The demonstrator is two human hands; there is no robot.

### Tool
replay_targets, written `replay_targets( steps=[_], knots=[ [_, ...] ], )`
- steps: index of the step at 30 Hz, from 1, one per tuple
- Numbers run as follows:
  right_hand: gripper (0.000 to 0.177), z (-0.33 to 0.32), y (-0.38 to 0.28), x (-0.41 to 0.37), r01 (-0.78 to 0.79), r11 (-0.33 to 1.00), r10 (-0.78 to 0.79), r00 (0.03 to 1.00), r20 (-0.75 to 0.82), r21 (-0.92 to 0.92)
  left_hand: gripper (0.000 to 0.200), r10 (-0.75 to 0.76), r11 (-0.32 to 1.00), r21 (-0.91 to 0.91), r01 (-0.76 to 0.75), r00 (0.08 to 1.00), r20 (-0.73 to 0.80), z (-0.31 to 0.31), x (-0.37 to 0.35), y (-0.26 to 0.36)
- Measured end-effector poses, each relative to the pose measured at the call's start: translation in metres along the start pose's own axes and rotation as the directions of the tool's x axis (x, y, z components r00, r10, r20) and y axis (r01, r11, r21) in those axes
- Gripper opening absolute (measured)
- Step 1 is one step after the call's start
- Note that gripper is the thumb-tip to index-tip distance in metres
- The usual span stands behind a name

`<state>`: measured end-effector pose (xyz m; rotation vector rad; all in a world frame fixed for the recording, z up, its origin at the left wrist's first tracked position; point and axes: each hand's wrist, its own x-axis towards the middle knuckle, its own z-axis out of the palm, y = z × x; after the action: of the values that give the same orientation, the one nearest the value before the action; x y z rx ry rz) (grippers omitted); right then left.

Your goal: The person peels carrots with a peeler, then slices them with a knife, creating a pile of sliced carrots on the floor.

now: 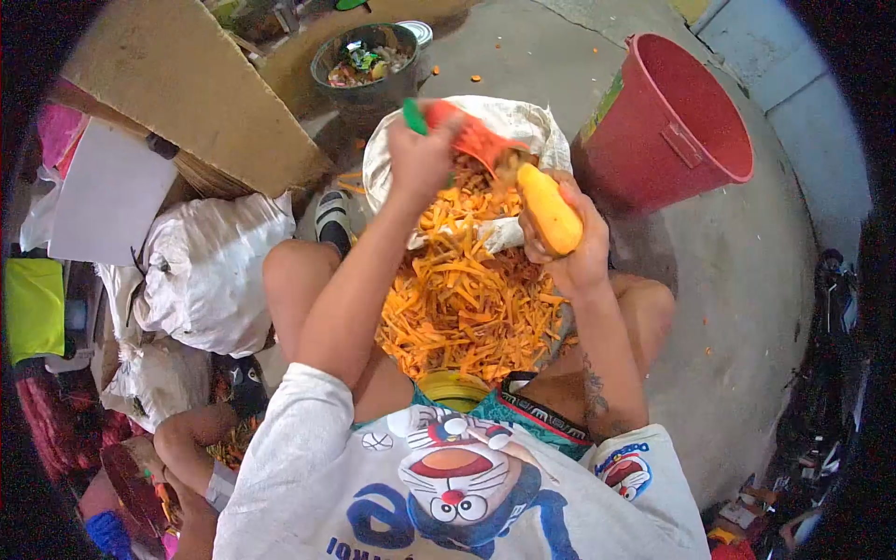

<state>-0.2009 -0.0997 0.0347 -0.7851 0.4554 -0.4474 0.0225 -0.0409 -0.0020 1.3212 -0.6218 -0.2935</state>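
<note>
Right hand: closed round smooth yellow-orange oblong vegetable, long axis 11 to 5 o'clock. Left hand: clenched on red plastic green-ended peeler, at vegetable's 10 o'clock, by its upper tip. Orange shavings heap: 6 o'clock.

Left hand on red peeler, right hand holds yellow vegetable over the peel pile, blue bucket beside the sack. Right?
No: the head view shows the bucket beside the sack is red, not blue. The rest stands: left hand on red peeler, right hand holding the yellow vegetable over the peel pile.
</note>
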Motion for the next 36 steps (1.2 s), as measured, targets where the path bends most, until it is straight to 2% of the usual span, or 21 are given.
replay_targets(
  steps=[2,5,7,8,11,12,14,18,20,21,22,24,26,27,28,30,31,32,33,34,36],
  knots=[
    [0.038,-0.002,-0.003,-0.001,0.009,1.0,-0.01,0.999,0.049,0.018,0.02,-0.274,0.938,-0.253,0.238,0.955,-0.115,-0.008,0.01,0.002],
    [0.039,0.006,-0.005,0.004,-0.023,0.999,0.024,0.999,-0.041,0.022,0.023,-0.15,0.982,-0.115,0.147,0.989,-0.019,0.015,-0.025,0.014],
    [0.041,0.028,-0.001,0.013,0.093,0.995,-0.071,0.927,-0.368,0.041,0.022,0.044,0.994,-0.102,-0.023,0.978,0.204,0.026,-0.049,0.028],
    [0.041,0.022,0.0,0.01,0.086,0.996,-0.066,0.926,-0.371,0.038,0.021,0.108,0.992,-0.09,-0.087,0.955,0.277,0.028,-0.055,0.029],
    [0.046,-0.003,-0.005,-0.002,-0.026,0.999,0.022,0.996,0.089,0.042,0.021,-0.113,0.993,-0.013,0.114,0.991,0.065,0.004,-0.015,0.012],
    [0.046,-0.001,-0.004,-0.003,-0.023,0.999,0.018,0.995,0.093,0.043,0.023,-0.097,0.984,-0.151,0.091,0.995,-0.035,0.001,-0.003,0.01],
    [0.047,0.006,-0.006,-0.001,-0.02,0.998,0.028,0.991,-0.133,0.056,0.025,-0.219,0.951,-0.243,0.189,0.97,-0.103,-0.005,0.002,0.006],
    [0.045,0.018,-0.009,0.002,0.004,0.999,0.002,0.983,-0.184,0.034,0.023,-0.044,0.997,-0.064,0.054,0.989,0.141,0.019,-0.041,0.025],
    [0.045,0.001,-0.005,0.001,0.005,0.999,-0.001,0.996,-0.088,0.05,0.023,0.153,0.987,-0.005,-0.158,0.951,0.268,0.02,-0.045,0.025],
    [0.045,-0.005,-0.003,-0.001,0.008,0.998,-0.009,1.0,0.015,0.07,0.022,-0.043,0.998,-0.028,0.049,0.979,0.199,0.013,-0.036,0.031],
    [0.045,0.0,-0.004,-0.002,0.009,0.998,-0.01,1.0,0.02,0.069,0.022,-0.082,0.993,-0.08,0.087,0.995,0.054,0.007,-0.021,0.022],
    [0.045,0.012,-0.008,-0.005,-0.028,0.997,0.038,0.991,-0.13,0.079,0.024,-0.096,0.969,-0.235,0.08,0.994,-0.057,-0.002,-0.002,0.015],
    [0.044,-0.005,-0.009,0.002,-0.066,0.99,0.075,0.995,-0.068,0.126,0.017,-0.066,0.992,-0.112,0.061,0.997,-0.036,0.005,-0.016,0.017],
    [0.044,-0.012,-0.007,0.004,-0.116,0.978,0.12,0.993,-0.016,0.176,0.019,-0.113,0.992,-0.062,0.113,0.994,0.005,0.014,-0.032,0.016],
    [0.044,-0.003,-0.008,0.002,-0.116,0.977,0.121,0.992,-0.018,0.177,0.02,-0.093,0.99,-0.083,0.113,0.974,0.208,0.019,-0.048,0.035],
    [0.045,0.013,-0.01,-0.002,-0.01,0.997,0.017,0.995,-0.098,0.079,0.024,0.073,0.997,-0.042,-0.064,0.954,0.29,0.021,-0.05,0.027],
    [0.045,0.001,-0.007,-0.002,-0.018,0.997,0.026,0.994,-0.104,0.079,0.022,-0.013,0.994,-0.103,0.034,0.98,0.2,0.019,-0.045,0.029],
    [0.046,-0.018,-0.002,0.001,-0.062,0.989,0.052,0.996,0.076,0.133,0.019,-0.102,0.978,-0.17,0.12,0.988,0.111,0.014,-0.032,0.032],
    [0.048,-0.027,-0.001,0.004,-0.109,0.978,0.059,0.964,0.261,0.179,0.013,-0.042,0.995,-0.092,0.046,0.998,0.038,0.003,-0.013,0.017],
    [0.048,-0.02,-0.001,0.003,-0.105,0.978,0.054,0.962,0.266,0.18,0.012,-0.008,0.985,-0.171,0.004,1.0,-0.021,-0.001,-0.004,0.015],
    [0.048,-0.003,-0.003,0.001,-0.057,0.997,0.061,0.995,-0.082,0.055,0.012,-0.123,0.974,-0.199,0.105,0.989,-0.081,0.0,-0.008,0.012]
  ],
)
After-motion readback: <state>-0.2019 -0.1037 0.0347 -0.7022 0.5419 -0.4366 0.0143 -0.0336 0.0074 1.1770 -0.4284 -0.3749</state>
